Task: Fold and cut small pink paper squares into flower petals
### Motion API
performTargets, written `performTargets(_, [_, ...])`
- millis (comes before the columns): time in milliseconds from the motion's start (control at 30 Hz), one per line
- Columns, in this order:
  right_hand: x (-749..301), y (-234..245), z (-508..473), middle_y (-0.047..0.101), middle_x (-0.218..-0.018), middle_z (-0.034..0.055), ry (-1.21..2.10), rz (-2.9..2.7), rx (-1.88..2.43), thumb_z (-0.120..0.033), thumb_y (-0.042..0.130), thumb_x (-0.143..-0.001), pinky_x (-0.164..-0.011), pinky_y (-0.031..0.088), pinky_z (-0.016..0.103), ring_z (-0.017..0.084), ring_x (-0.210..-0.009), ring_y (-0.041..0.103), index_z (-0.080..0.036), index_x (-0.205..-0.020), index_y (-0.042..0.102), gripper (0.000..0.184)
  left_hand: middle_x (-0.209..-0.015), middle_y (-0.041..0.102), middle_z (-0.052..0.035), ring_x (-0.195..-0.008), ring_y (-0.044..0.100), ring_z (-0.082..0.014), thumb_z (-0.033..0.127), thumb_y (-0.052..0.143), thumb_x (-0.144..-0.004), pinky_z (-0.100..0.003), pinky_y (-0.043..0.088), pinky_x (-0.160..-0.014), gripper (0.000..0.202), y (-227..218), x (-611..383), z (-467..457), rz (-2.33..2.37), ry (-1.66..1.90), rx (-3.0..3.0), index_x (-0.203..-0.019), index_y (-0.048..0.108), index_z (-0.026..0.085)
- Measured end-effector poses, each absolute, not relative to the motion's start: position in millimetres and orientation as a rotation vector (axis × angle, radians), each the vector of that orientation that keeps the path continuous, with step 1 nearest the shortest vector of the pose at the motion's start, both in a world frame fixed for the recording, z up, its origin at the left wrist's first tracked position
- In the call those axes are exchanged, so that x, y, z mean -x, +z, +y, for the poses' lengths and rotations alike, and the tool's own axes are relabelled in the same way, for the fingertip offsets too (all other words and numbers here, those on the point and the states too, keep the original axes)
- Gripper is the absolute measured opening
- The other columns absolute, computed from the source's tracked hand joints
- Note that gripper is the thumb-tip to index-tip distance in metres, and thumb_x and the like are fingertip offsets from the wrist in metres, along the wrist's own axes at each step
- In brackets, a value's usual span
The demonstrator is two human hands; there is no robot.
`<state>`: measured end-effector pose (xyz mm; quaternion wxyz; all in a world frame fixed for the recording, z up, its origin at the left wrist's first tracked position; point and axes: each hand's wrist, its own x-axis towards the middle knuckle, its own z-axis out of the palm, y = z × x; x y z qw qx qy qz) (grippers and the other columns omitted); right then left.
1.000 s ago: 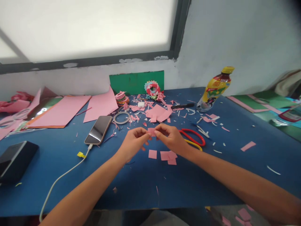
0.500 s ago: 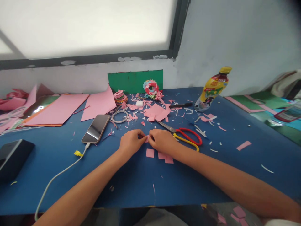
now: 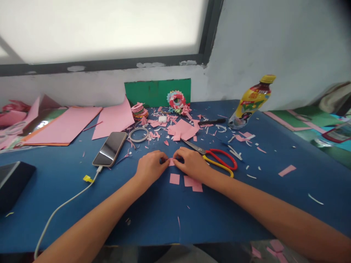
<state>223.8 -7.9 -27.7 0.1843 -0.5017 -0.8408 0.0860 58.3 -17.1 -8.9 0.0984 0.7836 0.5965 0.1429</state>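
Observation:
A small piece of pink paper (image 3: 171,162) is pinched between my two hands over the middle of the blue table. My left hand (image 3: 151,164) grips its left side with thumb and fingertips. On the right side, the thumb and fingers of my right hand (image 3: 189,160) close on the same piece. Just below lies a pink paper square (image 3: 174,178), and more pink squares (image 3: 193,182) overlap under my right wrist. Scissors (image 3: 216,157) with one red and one yellow handle rest beyond my right forearm, blades towards a pile of pink paper pieces (image 3: 182,128).
A phone (image 3: 110,149) on a white cable and a roll of tape (image 3: 138,134) are on the left. Large pink sheets (image 3: 63,126) lie behind them. A drink bottle (image 3: 251,102) stands at the back right. Folded paper rings (image 3: 177,99) sit by a green board (image 3: 148,92).
My hands stay together on the small paper, with slightly more of it showing between my fingertips. The camera view has shifted a little.

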Motion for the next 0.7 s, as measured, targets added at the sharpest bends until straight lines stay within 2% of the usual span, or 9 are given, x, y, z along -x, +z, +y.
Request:
performTargets(333, [-218.7,-26.3,-11.4,0.061,-0.082,0.0040,0.142,-2.425,1.353,-0.020,0.047,-0.084,-0.062,0.037,0.025,0.015,-0.076,0.057,-0.016,-0.081,0.060,0.014,-0.082,0.065,-0.0003,-0.071,0.059,-0.0154,0.033,0.049,-0.082,-0.023,0.034,-0.055,0.020,-11.1,-63.4,-19.8,1.788,0.379,-2.415,-0.077,0.065,0.022])
performTargets(500, [-223.8,-31.0,-12.4,0.061,-0.086,0.0053,0.148,-2.442,1.245,-0.022,0.046,-0.086,-0.070,0.041,0.025,0.015,-0.082,0.057,-0.016,-0.085,0.064,0.019,-0.085,0.065,-0.0010,-0.074,0.061,-0.0153,0.031,0.042,-0.086,-0.023,0.035,-0.054,0.026,-7.9,-63.3,-23.6,1.723,0.264,-2.523,-0.084,0.066,0.023])
performTargets(700, [-232.7,-31.4,-6.5,0.062,-0.088,0.0056,0.303,-2.464,1.079,-0.018,0.047,-0.086,-0.076,0.045,0.025,0.014,-0.083,0.058,-0.015,-0.091,0.066,0.020,-0.088,0.065,-0.0002,-0.078,0.061,-0.0153,0.026,0.042,-0.087,-0.023,0.037,-0.056,0.025,-8.9,-59.4,-24.4,1.626,0.252,-2.596,-0.088,0.067,0.023])
